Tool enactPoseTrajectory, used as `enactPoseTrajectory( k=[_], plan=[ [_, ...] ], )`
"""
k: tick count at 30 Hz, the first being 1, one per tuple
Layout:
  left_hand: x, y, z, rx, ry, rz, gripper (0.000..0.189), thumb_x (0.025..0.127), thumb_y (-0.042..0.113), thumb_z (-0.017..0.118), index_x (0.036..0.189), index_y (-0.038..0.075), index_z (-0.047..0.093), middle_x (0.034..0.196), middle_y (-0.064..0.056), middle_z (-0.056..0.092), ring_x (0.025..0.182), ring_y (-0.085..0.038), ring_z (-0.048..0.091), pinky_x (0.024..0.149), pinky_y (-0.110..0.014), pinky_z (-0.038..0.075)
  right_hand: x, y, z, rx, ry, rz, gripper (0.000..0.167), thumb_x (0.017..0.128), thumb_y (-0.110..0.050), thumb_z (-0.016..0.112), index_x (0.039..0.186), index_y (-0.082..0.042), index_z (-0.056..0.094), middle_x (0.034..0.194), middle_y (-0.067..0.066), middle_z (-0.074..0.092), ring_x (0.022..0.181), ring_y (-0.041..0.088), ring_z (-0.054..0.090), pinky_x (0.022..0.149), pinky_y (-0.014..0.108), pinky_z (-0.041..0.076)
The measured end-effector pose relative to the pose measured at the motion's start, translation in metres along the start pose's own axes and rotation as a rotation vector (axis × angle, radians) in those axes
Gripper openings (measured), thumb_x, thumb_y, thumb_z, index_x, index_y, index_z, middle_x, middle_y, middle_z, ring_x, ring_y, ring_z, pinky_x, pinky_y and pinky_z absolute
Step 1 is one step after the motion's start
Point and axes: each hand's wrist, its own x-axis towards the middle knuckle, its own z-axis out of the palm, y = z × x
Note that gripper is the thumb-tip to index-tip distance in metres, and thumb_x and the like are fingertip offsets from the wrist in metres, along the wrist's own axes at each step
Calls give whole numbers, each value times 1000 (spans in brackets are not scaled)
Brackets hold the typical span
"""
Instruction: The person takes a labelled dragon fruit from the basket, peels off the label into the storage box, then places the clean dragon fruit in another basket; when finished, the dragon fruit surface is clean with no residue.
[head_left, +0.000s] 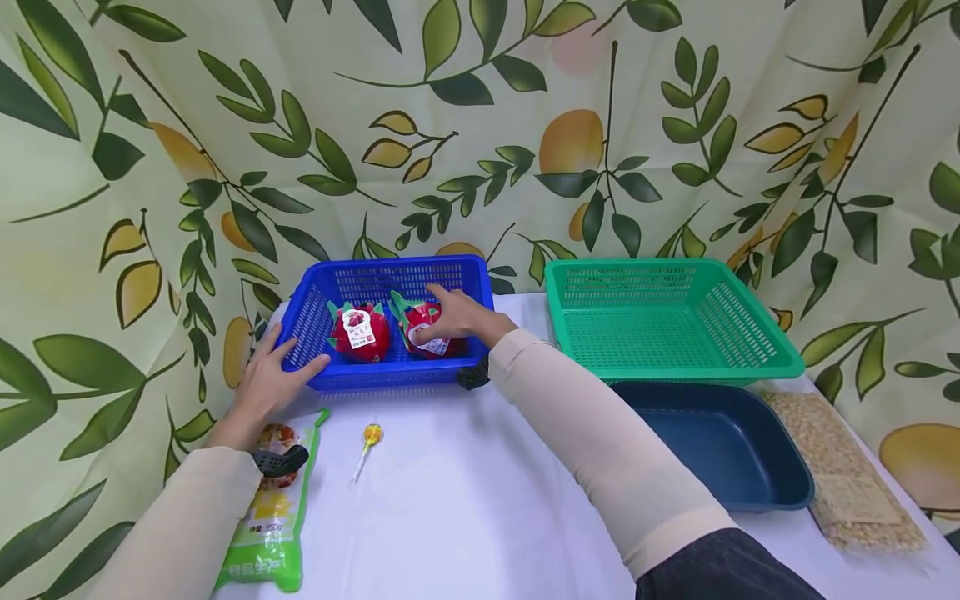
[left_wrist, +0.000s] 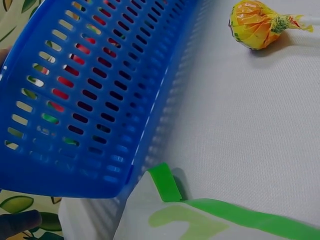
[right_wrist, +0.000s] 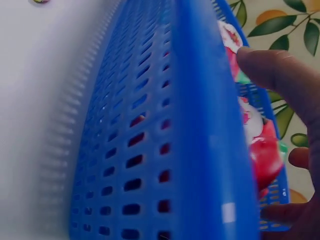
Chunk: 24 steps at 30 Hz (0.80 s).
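Two red dragon fruits with green tips and white labels lie in a blue basket (head_left: 401, 379). My right hand (head_left: 461, 317) reaches over the right dragon fruit (head_left: 423, 315), thumb near its label and fingers spread. In the right wrist view its thumb (right_wrist: 270, 67) is held apart from the fingers; contact with the fruit cannot be told. The left dragon fruit (head_left: 360, 333) sits beside it. At the basket's left front corner is my left hand (head_left: 266, 379), fingers spread along the side and thumb reaching over the rim; the left wrist view mostly hides this hand.
A green basket (head_left: 675, 375) stands to the right, with a dark blue basin (head_left: 720, 450) in front. A clear bag of pale grains (head_left: 840, 467) lies at far right. A green-and-white packet (head_left: 262, 533) is under my left forearm; a yellow-wrapped lollipop (head_left: 372, 434) lies nearby.
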Motion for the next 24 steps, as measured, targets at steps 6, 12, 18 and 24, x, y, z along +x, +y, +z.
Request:
enactPoseTrajectory(
  k=[6,12,18,24],
  plan=[
    [-2,0,2,-6,-2,-2,98,86,68,52,147,-7,29,159,-19,1,138,-52,5,98,-75,14,4,3,10,-6,-16,36,105,73,-51,80,153,-22,19,141,13,38,129,29,37,101,51,38],
    [-1,1,1,-19,-2,-10,98,86,68,52,147,-6,29,159,-18,0,139,-51,3,98,-75,13,8,3,16,-35,-51,68,109,71,-48,82,154,-24,16,139,13,38,127,30,38,101,53,38],
    [-1,2,-1,-20,-2,-10,98,86,67,52,147,-5,29,159,-17,0,139,-51,4,98,-75,13,13,3,21,-61,-40,69,105,72,-43,84,151,-27,18,137,15,38,127,32,39,101,55,37],
    [-1,2,-2,-26,-2,-12,99,86,68,53,147,-6,29,159,-19,1,139,-51,4,99,-74,13,15,2,24,-64,-19,75,102,72,-35,86,150,-30,19,146,18,31,132,38,34,100,62,34]
  ],
)
